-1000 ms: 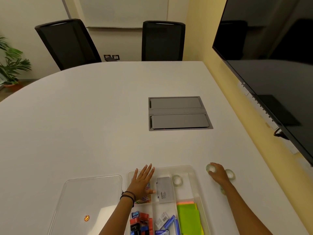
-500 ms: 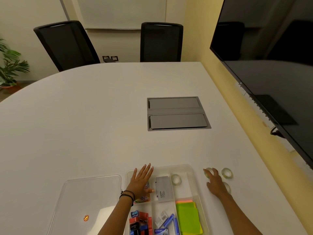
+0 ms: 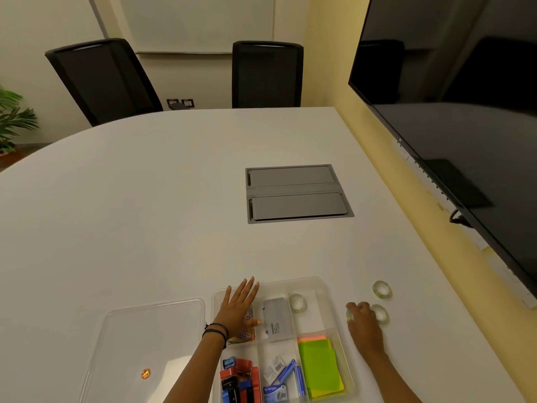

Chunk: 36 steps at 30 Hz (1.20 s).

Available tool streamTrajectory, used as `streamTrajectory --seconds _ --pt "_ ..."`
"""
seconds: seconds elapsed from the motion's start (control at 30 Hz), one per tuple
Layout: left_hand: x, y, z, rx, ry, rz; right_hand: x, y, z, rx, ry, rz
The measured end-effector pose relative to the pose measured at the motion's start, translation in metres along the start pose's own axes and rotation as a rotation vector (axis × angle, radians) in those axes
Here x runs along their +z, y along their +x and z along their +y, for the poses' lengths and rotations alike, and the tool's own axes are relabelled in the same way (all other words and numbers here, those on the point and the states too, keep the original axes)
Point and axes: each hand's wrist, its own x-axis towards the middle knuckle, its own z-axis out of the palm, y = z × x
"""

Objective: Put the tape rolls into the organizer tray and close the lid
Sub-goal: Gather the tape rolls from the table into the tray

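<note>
Lower left of frame: clear lid (image 3: 151, 341) lies flat on the table (image 3: 145, 213), off the tray. Left hand (image 3: 236, 311) rests flat, fingers spread, on the organizer tray (image 3: 325, 289) at bottom centre, steadying it. One tape roll (image 3: 297, 301) already sits in the upper-right compartment. Lower right: right hand (image 3: 363, 322) has fingers curled round a roll (image 3: 349, 315); two more rolls (image 3: 381, 289) lie on the table beside it. Best move, probably: lift clear over the tray wall, drop beside the first roll, keep tray pinned.

Right hand (image 3: 363, 321) half hides one tape roll (image 3: 349, 315).
</note>
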Motion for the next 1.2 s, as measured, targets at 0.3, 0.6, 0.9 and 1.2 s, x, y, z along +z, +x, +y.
streamTrajectory --seconds 0.3,0.6,0.9,1.2 --pt "0.004 0.002 -0.003 -0.002 -0.003 0.005 -0.014 0.012 -0.023 0.078 0.593 0.097" --pt "0.006 0.002 -0.005 0.001 -0.011 0.051 -0.032 0.02 -0.065 -0.331 0.628 0.019" --pt "0.005 0.002 -0.004 -0.008 0.015 0.024 -0.013 0.024 -0.073 -0.523 -0.006 -0.15" --pt "0.006 0.003 -0.004 -0.01 0.004 0.011 -0.016 0.026 -0.071 -0.54 -0.028 -0.201"
